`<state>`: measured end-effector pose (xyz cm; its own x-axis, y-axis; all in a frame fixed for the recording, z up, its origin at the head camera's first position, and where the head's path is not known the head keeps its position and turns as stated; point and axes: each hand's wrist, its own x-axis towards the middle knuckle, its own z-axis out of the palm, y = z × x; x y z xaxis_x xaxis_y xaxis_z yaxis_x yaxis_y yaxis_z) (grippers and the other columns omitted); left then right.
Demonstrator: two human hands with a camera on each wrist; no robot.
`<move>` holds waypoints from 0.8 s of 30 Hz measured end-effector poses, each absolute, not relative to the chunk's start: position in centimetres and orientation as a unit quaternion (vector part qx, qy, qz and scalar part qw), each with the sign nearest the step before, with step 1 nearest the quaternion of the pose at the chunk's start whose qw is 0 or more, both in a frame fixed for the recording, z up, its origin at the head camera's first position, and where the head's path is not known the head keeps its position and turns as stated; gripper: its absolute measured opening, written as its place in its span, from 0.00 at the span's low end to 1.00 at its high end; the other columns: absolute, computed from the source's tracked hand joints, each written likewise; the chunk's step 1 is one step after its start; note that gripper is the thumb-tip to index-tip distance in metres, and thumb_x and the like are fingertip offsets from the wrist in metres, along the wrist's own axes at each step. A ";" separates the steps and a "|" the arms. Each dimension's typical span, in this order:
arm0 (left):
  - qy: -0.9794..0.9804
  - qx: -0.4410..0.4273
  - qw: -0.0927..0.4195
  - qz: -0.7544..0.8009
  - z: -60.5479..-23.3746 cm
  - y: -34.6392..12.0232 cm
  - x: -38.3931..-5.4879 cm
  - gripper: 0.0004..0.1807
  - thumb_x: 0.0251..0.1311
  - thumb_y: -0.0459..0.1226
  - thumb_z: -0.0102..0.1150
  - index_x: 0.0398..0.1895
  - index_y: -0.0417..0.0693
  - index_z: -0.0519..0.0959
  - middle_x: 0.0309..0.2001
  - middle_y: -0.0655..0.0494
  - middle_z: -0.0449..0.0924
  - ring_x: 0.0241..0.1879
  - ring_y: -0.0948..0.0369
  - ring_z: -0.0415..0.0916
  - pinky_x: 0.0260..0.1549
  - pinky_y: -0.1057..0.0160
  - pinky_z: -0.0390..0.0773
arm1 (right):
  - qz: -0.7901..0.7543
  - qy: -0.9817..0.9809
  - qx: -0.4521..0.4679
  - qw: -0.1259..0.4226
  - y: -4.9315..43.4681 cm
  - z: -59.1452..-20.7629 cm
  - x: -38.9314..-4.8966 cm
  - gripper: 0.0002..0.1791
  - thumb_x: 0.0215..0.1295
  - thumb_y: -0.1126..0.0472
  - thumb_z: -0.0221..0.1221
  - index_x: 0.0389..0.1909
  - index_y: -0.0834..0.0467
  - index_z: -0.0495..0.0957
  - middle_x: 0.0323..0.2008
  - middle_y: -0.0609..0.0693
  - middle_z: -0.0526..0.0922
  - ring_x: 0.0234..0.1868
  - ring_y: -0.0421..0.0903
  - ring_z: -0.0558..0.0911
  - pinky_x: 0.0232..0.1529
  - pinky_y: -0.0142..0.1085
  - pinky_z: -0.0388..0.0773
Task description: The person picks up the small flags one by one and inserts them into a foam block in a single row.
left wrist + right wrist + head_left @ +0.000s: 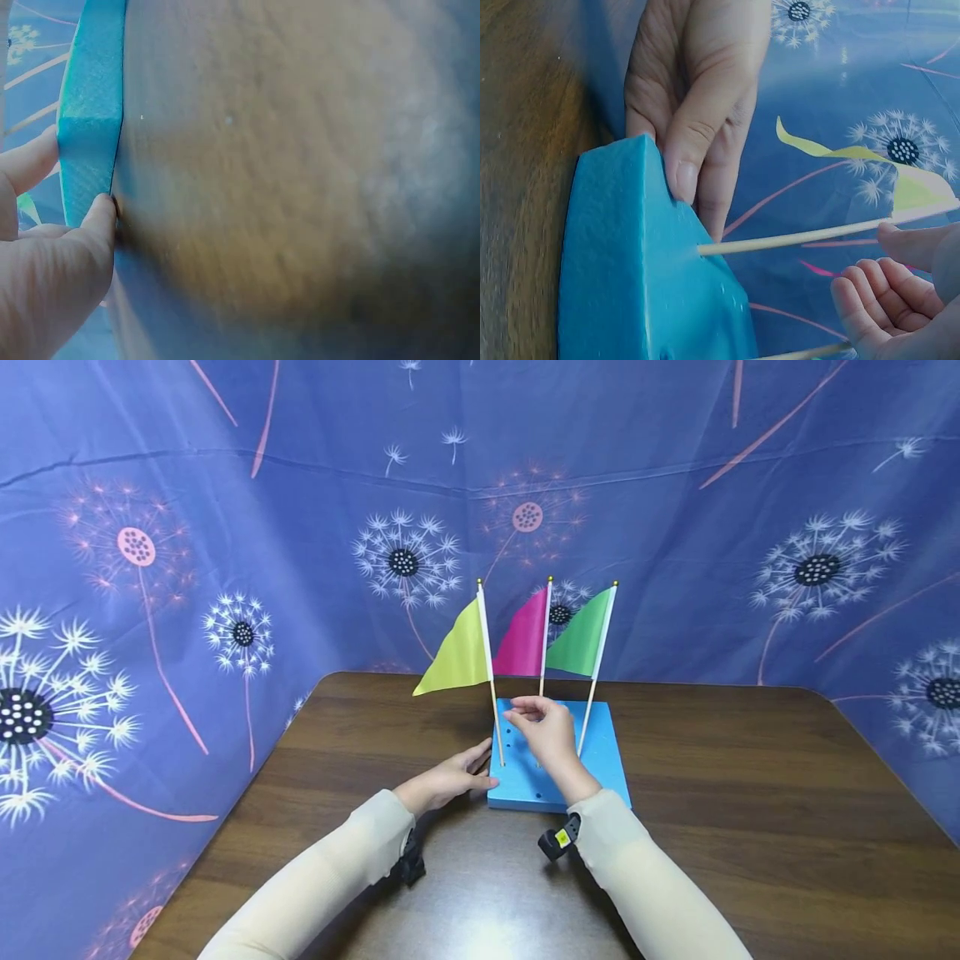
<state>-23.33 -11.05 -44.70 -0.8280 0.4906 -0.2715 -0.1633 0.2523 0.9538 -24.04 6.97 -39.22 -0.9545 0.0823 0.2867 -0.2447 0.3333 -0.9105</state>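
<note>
A blue board with small holes lies on the table, and three triangular flags stand in it. The yellow flag is at the left, the magenta flag in the middle and the green flag at the right. My left hand grips the board's near left corner, thumb on its top and a finger low at its side. Beside the yellow flag's wooden stick, my right hand has loosely bent fingers with nothing visible between them. Its thumb looks close to the stick; contact is unclear.
The brown wooden table extends on both sides of the board. Behind and around it hangs a blue cloth printed with dandelions. A black wrist camera is strapped at my right sleeve.
</note>
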 end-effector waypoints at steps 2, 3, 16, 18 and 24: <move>0.744 0.108 0.270 0.602 -44.8 -11.1 -23.3 0.46 0.63 0.31 0.59 0.78 0.44 0.43 0.77 0.44 0.44 0.76 0.50 0.43 0.75 0.51 0.51 | 0.579 -0.802 0.046 0.142 7.4 -39.3 -24.0 0.13 0.58 0.64 0.68 0.43 0.66 0.84 0.35 0.59 0.87 0.37 0.50 0.85 0.38 0.26 0.81; 0.744 0.107 0.269 0.602 -44.9 -11.1 -23.3 0.46 0.63 0.31 0.59 0.78 0.44 0.43 0.77 0.44 0.44 0.76 0.50 0.43 0.75 0.51 0.50 | 0.578 -0.802 0.044 0.142 7.6 -39.3 -23.9 0.14 0.58 0.64 0.68 0.43 0.66 0.84 0.36 0.59 0.87 0.37 0.50 0.85 0.36 0.24 0.79; 0.750 0.101 0.264 0.598 -45.0 -11.3 -23.1 0.46 0.63 0.32 0.61 0.78 0.44 0.43 0.78 0.44 0.43 0.76 0.50 0.44 0.74 0.51 0.53 | 0.585 -0.799 0.016 0.140 9.8 -39.5 -23.4 0.14 0.58 0.61 0.68 0.43 0.63 0.85 0.36 0.59 0.87 0.32 0.37 0.83 0.31 0.21 0.78; 0.752 0.105 0.264 0.595 -44.9 -11.4 -23.1 0.46 0.63 0.33 0.60 0.78 0.43 0.42 0.78 0.44 0.43 0.77 0.50 0.43 0.75 0.50 0.51 | 0.589 -0.796 0.008 0.140 10.3 -39.5 -23.4 0.14 0.58 0.61 0.68 0.43 0.63 0.85 0.36 0.59 0.87 0.29 0.34 0.82 0.30 0.21 0.79; 0.759 0.117 0.262 0.585 -44.6 -11.2 -23.3 0.46 0.64 0.34 0.59 0.77 0.42 0.42 0.77 0.44 0.43 0.77 0.50 0.42 0.75 0.48 0.47 | 0.585 -0.798 -0.016 0.144 11.9 -39.2 -23.0 0.15 0.59 0.61 0.68 0.45 0.64 0.84 0.36 0.60 0.87 0.26 0.30 0.81 0.31 0.19 0.79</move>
<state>-23.29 -11.21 -44.56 -0.8357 0.4834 -0.2606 -0.1286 0.2891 0.9486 -22.95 11.93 -39.16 -0.9582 0.1942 0.2100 -0.1420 0.3143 -0.9386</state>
